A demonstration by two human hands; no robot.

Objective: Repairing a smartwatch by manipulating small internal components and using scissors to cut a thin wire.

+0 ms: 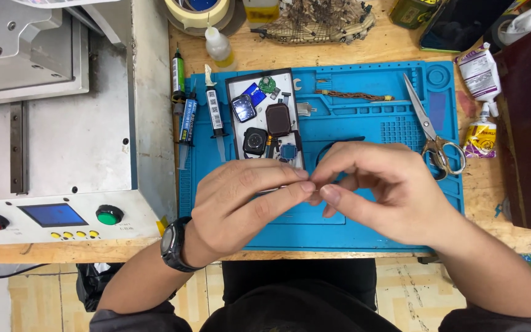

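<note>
Over the blue work mat (364, 123), near its front edge, both hands meet fingertip to fingertip. The left hand (241, 203) has thumb and forefinger pressed together in a pinch, and the right hand (382, 190) mirrors it, fingers curled with thumb and forefinger closed at the same spot. Between them sits a small part (312, 182), mostly hidden by the fingertips; its shape cannot be told, though the two opposed pinches suggest its long axis runs left to right, parallel to the mat's front edge. Holding it from both ends, low above the mat, probably keeps a tiny piece steady and catches it if it slips.

At the mat's back left lies a white parts tray (264, 120) with dismantled smartwatch bodies and small boards, close enough to reach. Left of the tray lie several syringes (188, 117) of paste or glue, pointing toward the mat's front. Scissors (428, 129) rest at the mat's right side, handles toward the person. A black wristwatch (173, 243) is on the left wrist.
</note>
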